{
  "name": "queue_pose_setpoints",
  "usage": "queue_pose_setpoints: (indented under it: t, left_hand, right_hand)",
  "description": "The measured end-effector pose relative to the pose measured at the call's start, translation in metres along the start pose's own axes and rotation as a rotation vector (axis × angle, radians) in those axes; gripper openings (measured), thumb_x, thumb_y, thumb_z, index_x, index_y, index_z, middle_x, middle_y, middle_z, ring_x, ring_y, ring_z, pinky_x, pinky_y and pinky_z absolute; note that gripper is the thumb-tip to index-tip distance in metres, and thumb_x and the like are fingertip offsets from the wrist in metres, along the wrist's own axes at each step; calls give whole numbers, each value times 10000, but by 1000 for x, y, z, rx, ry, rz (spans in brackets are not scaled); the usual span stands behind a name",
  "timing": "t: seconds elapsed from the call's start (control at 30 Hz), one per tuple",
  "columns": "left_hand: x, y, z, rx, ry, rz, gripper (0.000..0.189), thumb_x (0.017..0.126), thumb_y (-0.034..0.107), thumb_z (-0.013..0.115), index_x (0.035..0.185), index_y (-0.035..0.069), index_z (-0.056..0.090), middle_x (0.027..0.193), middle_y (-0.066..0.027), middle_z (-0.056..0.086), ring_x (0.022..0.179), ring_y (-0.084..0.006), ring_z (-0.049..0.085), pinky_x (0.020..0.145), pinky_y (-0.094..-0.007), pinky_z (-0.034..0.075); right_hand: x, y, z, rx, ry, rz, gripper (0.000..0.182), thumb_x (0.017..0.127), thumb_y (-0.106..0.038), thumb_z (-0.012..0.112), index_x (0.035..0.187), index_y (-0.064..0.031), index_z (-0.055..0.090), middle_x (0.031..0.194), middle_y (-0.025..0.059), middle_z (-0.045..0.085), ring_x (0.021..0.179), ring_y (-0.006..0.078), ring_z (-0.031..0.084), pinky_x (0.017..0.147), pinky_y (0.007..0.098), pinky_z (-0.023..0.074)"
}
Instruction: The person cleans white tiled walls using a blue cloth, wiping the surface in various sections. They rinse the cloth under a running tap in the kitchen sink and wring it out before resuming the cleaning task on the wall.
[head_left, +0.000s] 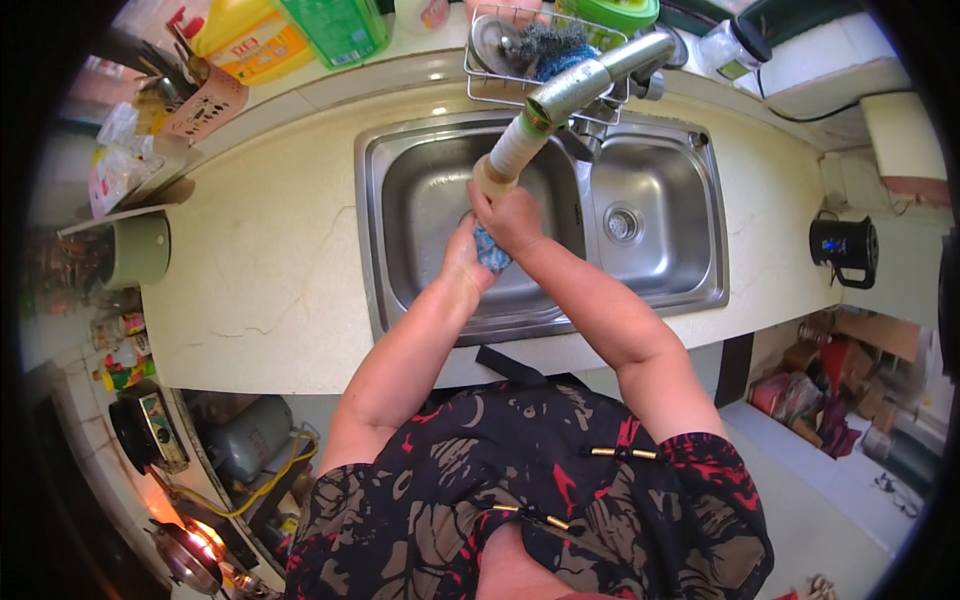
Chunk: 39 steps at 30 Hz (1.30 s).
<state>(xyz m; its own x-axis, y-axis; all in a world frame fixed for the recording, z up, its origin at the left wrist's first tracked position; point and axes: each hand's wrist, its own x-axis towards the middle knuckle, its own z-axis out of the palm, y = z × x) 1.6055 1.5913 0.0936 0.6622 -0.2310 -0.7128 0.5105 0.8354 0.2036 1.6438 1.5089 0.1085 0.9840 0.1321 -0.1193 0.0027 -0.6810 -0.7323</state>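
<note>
My left hand (462, 255) is over the left basin of the stainless steel double sink (409, 187), closed around a blue cloth or scouring pad (491, 251). Just to its right, my right hand (512, 217) is up against the pale end of the faucet's hose (516, 150), its fingers at the nozzle. Whether it grips the nozzle or only touches it cannot be told. The metal faucet (592, 79) reaches over the sink from the back right. The right basin with its drain strainer (623, 223) lies beside my right forearm.
A wire rack (510, 97) with scourers hangs behind the sink. Detergent bottles (255, 37) and a pink utensil holder (206, 105) stand at the back left. A green pot (139, 247) is far left, a black kettle (844, 247) far right. Flame burns by a pan (184, 559) at lower left.
</note>
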Motion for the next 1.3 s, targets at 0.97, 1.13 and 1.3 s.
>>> queue_pose_setpoints:
  t: [0.97, 1.13, 1.3]
  left_hand:
    - [-35, 29, 10, -121, -4, -1, 179, 910, 250, 547, 1010, 101, 544, 945, -56, 586, 820, -168, 593, 748, -287, 499]
    - [4, 27, -45, -118, -264, -52, 165, 913, 256, 522, 965, 101, 543, 837, -40, 565, 722, -156, 570, 680, -288, 507]
    - [-24, 14, 9, 44, 9, 11, 147, 900, 290, 524, 867, 152, 564, 754, -6, 587, 638, -138, 567, 579, -299, 485]
  right_hand:
    - [-27, -15, -53, 968, -252, -66, 129, 767, -148, 673, 752, -59, 581, 904, -12, 563, 885, 94, 505, 769, 243, 406]
    - [-73, -58, -38, 98, 55, -722, 100, 752, -151, 636, 718, -94, 562, 853, 50, 586, 876, 182, 571, 807, 310, 412]
    - [-38, -21, -4, 89, 128, -503, 203, 756, -217, 672, 660, -60, 586, 634, 71, 582, 585, 229, 587, 565, 344, 452]
